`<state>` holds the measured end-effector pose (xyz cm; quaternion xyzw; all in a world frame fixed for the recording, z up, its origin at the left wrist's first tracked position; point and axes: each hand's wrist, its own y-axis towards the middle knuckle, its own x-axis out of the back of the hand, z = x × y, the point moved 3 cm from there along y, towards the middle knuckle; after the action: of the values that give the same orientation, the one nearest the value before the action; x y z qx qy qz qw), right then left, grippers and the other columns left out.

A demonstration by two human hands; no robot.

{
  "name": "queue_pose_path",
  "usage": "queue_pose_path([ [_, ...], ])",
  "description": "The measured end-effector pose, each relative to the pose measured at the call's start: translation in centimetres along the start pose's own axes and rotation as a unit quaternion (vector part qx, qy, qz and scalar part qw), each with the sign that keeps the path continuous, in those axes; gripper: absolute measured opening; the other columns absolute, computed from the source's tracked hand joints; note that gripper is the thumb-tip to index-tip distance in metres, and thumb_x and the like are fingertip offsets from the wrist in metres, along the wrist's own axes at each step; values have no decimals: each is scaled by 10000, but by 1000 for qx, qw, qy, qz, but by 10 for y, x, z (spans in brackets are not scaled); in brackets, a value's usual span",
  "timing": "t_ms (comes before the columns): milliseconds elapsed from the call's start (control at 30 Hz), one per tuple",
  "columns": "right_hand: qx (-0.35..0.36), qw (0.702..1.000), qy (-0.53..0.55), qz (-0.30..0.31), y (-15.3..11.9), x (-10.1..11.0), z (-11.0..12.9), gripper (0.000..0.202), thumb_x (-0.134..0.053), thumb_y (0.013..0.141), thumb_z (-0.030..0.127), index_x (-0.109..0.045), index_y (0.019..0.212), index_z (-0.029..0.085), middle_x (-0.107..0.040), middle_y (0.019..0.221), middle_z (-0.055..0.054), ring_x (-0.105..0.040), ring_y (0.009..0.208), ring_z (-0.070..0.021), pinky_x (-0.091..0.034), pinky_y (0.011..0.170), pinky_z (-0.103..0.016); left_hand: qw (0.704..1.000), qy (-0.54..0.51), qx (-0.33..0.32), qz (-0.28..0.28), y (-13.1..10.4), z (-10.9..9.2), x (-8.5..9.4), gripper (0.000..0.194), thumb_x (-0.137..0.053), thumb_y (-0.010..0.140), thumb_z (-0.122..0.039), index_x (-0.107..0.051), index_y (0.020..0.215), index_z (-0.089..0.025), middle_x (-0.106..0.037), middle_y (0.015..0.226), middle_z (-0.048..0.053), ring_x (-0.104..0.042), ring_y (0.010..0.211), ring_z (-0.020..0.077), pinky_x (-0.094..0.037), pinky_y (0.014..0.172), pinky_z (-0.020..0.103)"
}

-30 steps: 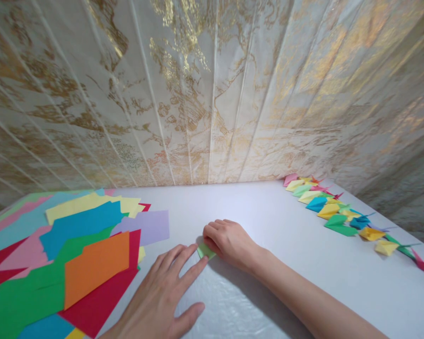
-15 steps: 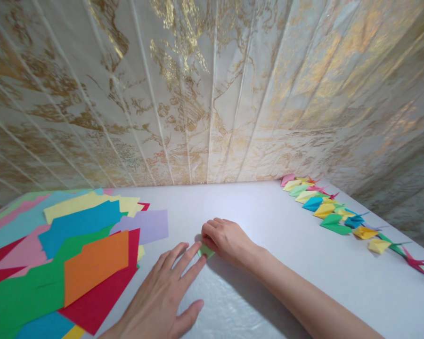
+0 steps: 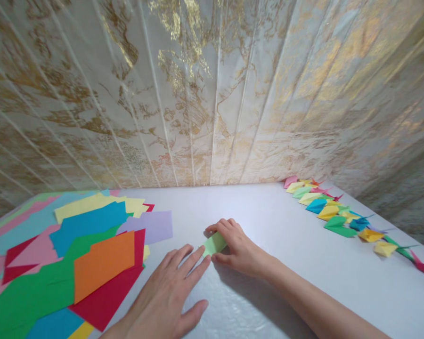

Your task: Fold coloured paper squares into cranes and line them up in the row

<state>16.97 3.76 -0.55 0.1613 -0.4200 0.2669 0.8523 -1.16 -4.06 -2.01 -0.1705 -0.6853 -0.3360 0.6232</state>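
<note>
A small folded piece of light green paper point(image 3: 215, 244) lies on the white table in front of me. My right hand point(image 3: 240, 249) holds its right end, with the fingers along the far edge and the thumb at the near edge. The palm covers part of the paper. Stretched out flat, my left hand point(image 3: 169, 287) has its fingers apart, and two fingertips touch the left end of the paper. The left thumb rests away from it.
On the left, several coloured sheets overlap, with an orange sheet point(image 3: 106, 266) on top and a lilac sheet point(image 3: 159, 226) at their edge. Folded paper pieces, including a green one point(image 3: 339, 227) and a red one point(image 3: 422, 264), line the right side. A patterned curtain point(image 3: 205, 103) hangs behind.
My right hand has opened out from a tight curl, its thumb and fingers now apart around the paper, so more of the green shows. The left hand stays nearly in place. The view has shifted slightly.
</note>
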Motion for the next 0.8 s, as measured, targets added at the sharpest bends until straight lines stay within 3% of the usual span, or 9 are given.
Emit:
queue_pose_path([
  [233,-25,993,112,-4,2,1,-21,698,-544,654,-99,-546,1285,201,-601,1081,-62,-522,1055,-231,-446,941,-371,1000,8,-11,-3,1,0,8,576,-686,847,-343,-535,1390,-221,-580,1445,73,-576,1242,321,-572,923,517],
  [400,-8,985,173,5,-1,4,-35,731,-462,673,-117,-547,1307,236,-592,1120,-56,-578,1076,-209,-446,952,-357,999,23,-22,-10,3,0,14,513,-720,820,-340,-594,1305,-229,-596,1426,86,-602,1207,313,-597,885,495],
  [533,14,978,206,14,-5,7,-36,743,-455,677,-119,-530,1321,244,-588,1199,-61,-558,1151,-209,-422,996,-365,998,32,-32,-44,-1,0,9,502,-706,825,-363,-581,1295,-237,-537,1477,114,-555,1267,310,-588,894,449],
  [667,41,984,175,-7,-7,10,-28,759,-431,648,-141,-550,1294,239,-606,1096,-45,-543,1061,-199,-434,923,-336,997,20,8,-79,-8,4,0,571,-660,838,-333,-502,1358,-156,-371,1582,156,-420,1389,289,-516,997,396],
  [800,130,989,74,-17,-6,8,-17,637,-446,595,-160,-655,1056,226,-603,906,-10,-510,937,-192,-391,865,-330,997,16,3,-70,-10,5,-5,715,-617,862,-308,-348,1490,-97,-418,1560,117,-377,1405,242,-437,1062,341],
])
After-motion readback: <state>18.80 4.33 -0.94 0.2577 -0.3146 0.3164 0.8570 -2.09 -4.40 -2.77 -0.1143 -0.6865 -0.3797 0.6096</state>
